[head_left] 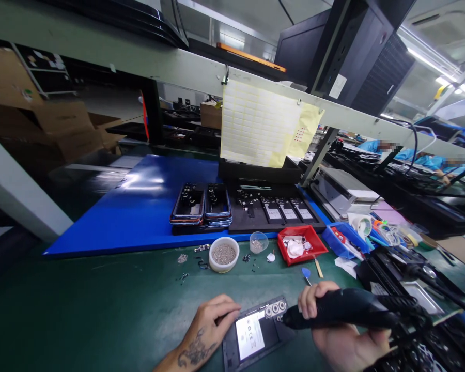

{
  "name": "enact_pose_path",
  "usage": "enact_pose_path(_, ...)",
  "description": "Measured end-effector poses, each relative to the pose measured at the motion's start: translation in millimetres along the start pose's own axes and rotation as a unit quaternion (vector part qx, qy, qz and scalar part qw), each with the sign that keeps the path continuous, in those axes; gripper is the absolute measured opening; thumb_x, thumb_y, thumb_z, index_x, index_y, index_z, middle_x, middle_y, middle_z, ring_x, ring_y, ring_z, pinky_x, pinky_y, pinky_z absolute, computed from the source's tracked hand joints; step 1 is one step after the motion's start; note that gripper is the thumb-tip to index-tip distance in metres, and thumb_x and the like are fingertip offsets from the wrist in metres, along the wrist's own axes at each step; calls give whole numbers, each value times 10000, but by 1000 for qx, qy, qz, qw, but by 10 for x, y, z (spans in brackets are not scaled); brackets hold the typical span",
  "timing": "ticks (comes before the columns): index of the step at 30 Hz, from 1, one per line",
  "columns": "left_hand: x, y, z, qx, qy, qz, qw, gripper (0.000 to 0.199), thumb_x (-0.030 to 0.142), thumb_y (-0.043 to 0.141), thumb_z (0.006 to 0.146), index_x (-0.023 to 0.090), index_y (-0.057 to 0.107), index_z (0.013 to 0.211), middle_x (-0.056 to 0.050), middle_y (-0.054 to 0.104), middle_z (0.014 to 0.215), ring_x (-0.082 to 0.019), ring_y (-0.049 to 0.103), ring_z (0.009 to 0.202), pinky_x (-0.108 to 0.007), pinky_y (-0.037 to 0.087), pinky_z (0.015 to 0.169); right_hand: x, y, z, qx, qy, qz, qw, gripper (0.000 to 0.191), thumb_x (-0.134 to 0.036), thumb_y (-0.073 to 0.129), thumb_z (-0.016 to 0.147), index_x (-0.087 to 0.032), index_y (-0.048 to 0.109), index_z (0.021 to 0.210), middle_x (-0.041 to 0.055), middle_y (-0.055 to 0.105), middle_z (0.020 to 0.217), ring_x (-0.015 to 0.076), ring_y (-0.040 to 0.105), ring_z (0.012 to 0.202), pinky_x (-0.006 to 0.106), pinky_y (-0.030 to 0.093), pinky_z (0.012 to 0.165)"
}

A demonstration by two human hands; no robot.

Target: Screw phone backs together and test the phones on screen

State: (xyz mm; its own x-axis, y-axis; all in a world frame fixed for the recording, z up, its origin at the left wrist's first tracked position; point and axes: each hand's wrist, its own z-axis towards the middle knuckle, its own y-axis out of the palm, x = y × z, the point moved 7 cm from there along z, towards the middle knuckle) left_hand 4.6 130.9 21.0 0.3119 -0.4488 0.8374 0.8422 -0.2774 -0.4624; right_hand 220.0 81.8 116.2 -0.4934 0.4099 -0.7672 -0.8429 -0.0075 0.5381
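Observation:
A phone body [271, 338] with its back off lies tilted on the green table, showing a white battery label and three round camera rings. My left hand [213, 325] is at its upper left edge, thumb and forefinger closed together on that edge. In my right hand [333, 330] is a black electric screwdriver [344, 305], fingers wrapped round its body. The screwdriver's nose points left and reaches the phone just below the camera rings; its exact contact with a screw is too small to make out.
Beyond the phone stand a white bowl of screws [223, 254], a small clear cup [258, 243], a red tray [303, 246] and a blue bin [344, 240]. Stacked phone frames [189, 204] and a black tray [248, 222] rest on a blue mat [139, 206]. A shelf beam [158, 64] crosses overhead.

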Motion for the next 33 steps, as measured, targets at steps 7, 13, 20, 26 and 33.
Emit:
enact_pose_path(7,13,185,-113,-12,2,-21,1000,156,146,634,792,207,775,816,-48,729,740,-149,670,653,-192,502,620,198,496,3,-20,22,56,998,689,-806,390,657,-208,681,841,59,558,577,235,472,529,344,342,534)
enact_pose_path(13,28,195,-124,-18,-24,-23,999,146,126,645,773,199,771,789,-43,734,728,-149,668,652,-187,486,613,301,655,-35,-31,48,62,996,650,-801,419,672,-228,677,834,63,555,584,239,474,540,349,342,541)
enact_pose_path(20,82,176,-132,-27,-2,-9,1000,159,156,598,822,191,746,778,-42,701,721,-134,625,633,-188,446,592,290,647,-35,-33,47,56,997,660,-810,409,665,-234,673,851,66,557,590,246,476,544,356,341,547)
enact_pose_path(26,87,169,-132,-35,4,-35,999,163,150,593,830,180,749,795,-53,694,745,-145,641,686,-195,452,635,268,644,-48,-27,38,45,998,651,-811,392,680,-243,668,840,59,543,577,241,467,533,355,341,531)
enact_pose_path(33,90,174,-115,-34,12,-43,998,153,144,603,812,174,751,789,-52,692,735,-136,629,657,-183,441,604,307,654,-40,-20,40,54,998,656,-828,398,646,-252,657,821,51,513,556,235,444,513,354,315,513)
